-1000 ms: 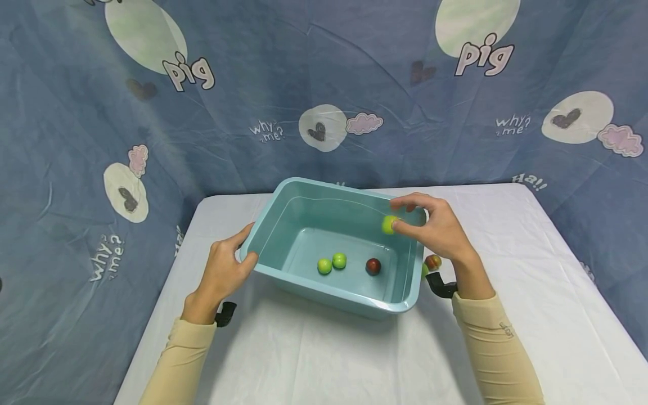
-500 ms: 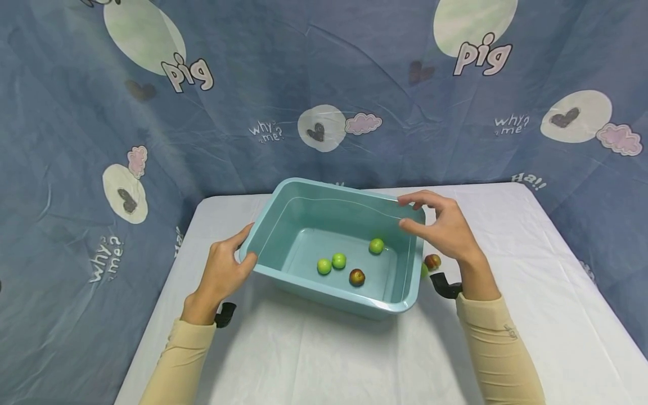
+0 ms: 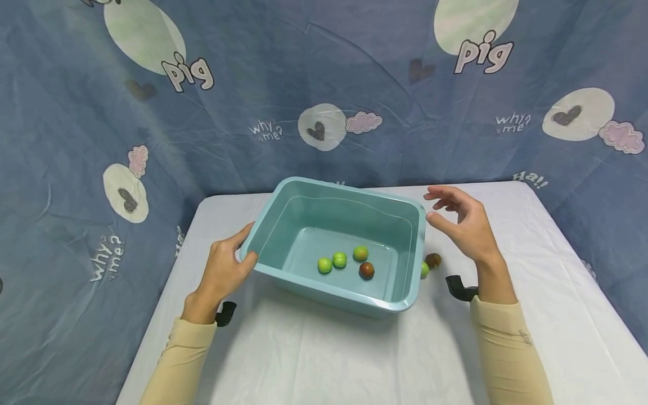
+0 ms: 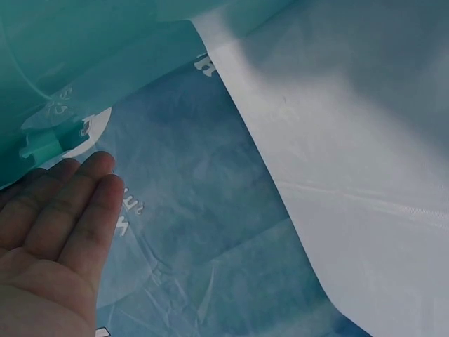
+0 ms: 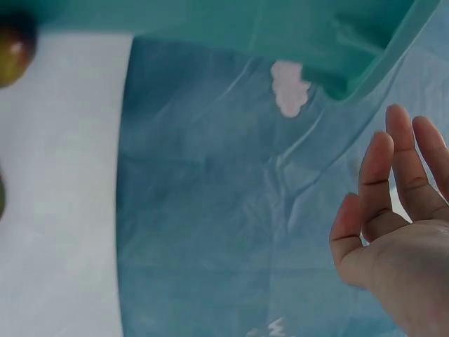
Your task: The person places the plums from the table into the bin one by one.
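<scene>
In the head view a teal plastic basin (image 3: 324, 287) stands on the table. My left hand (image 3: 220, 274) grips its left rim, thumb on top and fingers along the outside; the left wrist view has those fingers (image 4: 74, 210) beneath the rim. Inside lie three small green round fruits (image 3: 340, 259) and a dark red one (image 3: 367, 270). My right hand (image 3: 467, 229) is raised just beyond the basin's right rim, fingers bent and parted, holding nothing. Below it on the table are a brownish-red fruit (image 3: 433, 260) and a green fruit (image 3: 424, 270), partly hidden by the basin.
A white cloth covers the table (image 3: 283, 354). Behind and to the left hangs a blue printed curtain (image 3: 243, 73), close to the table's far edge. The basin sits toward the back.
My right hand let a green fruit drop into the basin, then drew back to the right past the rim. The dark red fruit rolled about inside. My left hand stayed put.
</scene>
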### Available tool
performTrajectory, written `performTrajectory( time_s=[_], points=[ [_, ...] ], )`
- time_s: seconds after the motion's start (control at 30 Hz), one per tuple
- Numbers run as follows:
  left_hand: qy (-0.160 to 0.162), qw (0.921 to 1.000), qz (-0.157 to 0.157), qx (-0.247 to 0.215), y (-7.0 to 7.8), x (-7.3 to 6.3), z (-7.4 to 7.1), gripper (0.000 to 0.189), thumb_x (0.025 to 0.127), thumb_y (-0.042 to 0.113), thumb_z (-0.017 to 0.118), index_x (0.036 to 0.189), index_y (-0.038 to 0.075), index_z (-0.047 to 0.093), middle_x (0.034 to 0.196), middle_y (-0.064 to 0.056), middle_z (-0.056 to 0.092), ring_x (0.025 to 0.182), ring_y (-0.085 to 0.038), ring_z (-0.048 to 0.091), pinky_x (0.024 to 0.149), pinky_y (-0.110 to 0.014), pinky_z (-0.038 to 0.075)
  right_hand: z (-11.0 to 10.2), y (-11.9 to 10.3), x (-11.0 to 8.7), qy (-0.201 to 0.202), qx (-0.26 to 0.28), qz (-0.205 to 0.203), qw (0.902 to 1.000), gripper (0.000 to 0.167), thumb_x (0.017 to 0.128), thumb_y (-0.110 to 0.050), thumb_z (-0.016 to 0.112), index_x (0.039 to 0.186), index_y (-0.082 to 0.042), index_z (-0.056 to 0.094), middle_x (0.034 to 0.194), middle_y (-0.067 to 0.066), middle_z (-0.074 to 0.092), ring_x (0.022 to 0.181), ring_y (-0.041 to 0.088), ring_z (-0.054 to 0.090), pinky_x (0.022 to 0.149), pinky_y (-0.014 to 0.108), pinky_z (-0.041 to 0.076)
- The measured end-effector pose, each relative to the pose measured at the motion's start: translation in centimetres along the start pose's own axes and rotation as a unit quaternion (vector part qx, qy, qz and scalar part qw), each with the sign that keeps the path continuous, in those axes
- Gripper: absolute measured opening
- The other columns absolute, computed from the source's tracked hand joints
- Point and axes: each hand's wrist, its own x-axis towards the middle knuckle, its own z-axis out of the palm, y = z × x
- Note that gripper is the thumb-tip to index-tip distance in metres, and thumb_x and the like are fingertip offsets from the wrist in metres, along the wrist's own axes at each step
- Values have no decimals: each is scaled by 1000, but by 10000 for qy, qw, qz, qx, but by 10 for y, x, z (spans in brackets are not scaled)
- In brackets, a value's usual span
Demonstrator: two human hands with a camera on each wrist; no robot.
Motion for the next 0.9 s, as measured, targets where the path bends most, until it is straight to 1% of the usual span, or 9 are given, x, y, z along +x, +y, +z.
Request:
performTrajectory(
  time_s=[0.23, 0.4, 0.6, 0.73, 0.9],
  points=[
    [14, 10000, 10, 16, 0, 0, 0, 59, 80, 3, 59, 138, -8, 59, 128, -24, 65, 114, -37, 65, 89, -56, 52, -8, 13, -10, 29, -278, 121, 9995, 47, 86, 1, 73, 133, 1, 63, 120, 20, 66, 103, 28, 57, 92, 27, 39],
    [-22, 10000, 0, 15, -1, 0, 1, 59, 80, 3, 59, 138, -9, 58, 128, -24, 65, 113, -37, 66, 89, -56, 52, -12, 21, -14, 46, -452, 222, 9987, 47, 87, 0, 73, 133, 1, 63, 120, 20, 66, 103, 25, 58, 92, 26, 40],
    [-4, 10000, 18, 38, -2, 0, 2, 60, 80, 4, 59, 138, -8, 59, 128, -24, 65, 112, -37, 66, 88, -56, 52, -15, 26, -17, 46, -668, 400, 9970, 45, 88, -3, 73, 132, 0, 64, 121, 21, 66, 103, 28, 57, 92, 27, 41],
    [13, 10000, 25, 45, -2, 0, 2, 60, 79, 4, 59, 138, -8, 59, 127, -24, 66, 112, -37, 67, 88, -56, 53, -16, 32, -20, 32, -787, 614, 9950, 44, 89, -5, 74, 132, -1, 64, 119, 16, 67, 101, 23, 58, 91, 29, 43],
    [1, 10000, 26, 38, -3, -1, 2, 60, 79, 3, 58, 138, -8, 59, 127, -24, 66, 112, -37, 66, 88, -57, 52, -17, 38, -24, -1, -886, 888, 9921, 43, 90, -11, 75, 132, -2, 65, 117, 12, 68, 98, 18, 60, 85, 23, 47]
  ],
)
